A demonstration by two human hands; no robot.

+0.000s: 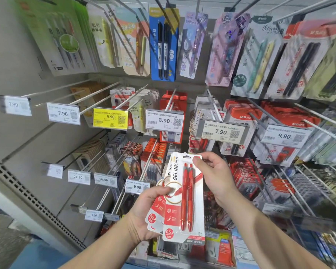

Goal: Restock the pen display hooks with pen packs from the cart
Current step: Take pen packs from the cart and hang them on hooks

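Right hand pinches the top pack's upper corner; left hand grips the stack below. Matching hook lies straight above, pack upright.

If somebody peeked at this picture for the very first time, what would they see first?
Right in the middle, two hands hold up red gel pen packs: the left hand grips a small stack from below, and the right hand pinches the front pack's top corner. Next comes the bright yellow price tag at middle left, the only yellow one among white tags. Above it hangs a blue marker pack.
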